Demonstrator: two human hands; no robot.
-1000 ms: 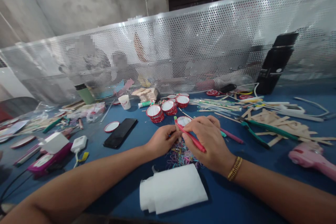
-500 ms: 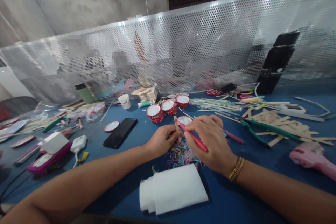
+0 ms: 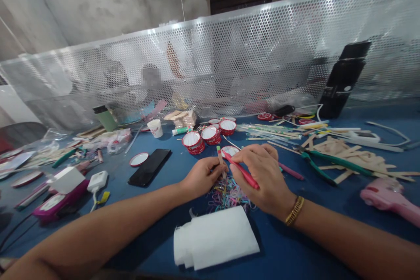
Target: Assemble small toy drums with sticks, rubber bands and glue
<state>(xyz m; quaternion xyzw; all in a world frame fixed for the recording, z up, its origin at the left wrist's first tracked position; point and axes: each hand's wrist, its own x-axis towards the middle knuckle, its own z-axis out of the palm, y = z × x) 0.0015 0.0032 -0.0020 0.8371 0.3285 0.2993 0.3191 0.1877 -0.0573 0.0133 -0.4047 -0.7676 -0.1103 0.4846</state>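
My left hand (image 3: 201, 176) is closed on a small stick with a green and red tip (image 3: 219, 157), held upright above a heap of coloured rubber bands (image 3: 228, 194). My right hand (image 3: 262, 175) is closed on a red pen-like tool (image 3: 241, 170), its tip pointed at the stick. Both hands meet over the blue table (image 3: 295, 245), just behind a folded white cloth (image 3: 215, 238).
Red-rimmed lids and small tubs (image 3: 205, 136) sit beyond the hands. A black phone (image 3: 150, 166) lies to the left, green pliers (image 3: 320, 162) and wooden sticks (image 3: 354, 155) to the right, a pink glue gun (image 3: 390, 199) at far right. A perforated metal screen (image 3: 229, 57) backs the table; people sit behind it.
The hands have barely moved; the red tool's tip has shifted slightly toward the stick. The view has drifted a little.
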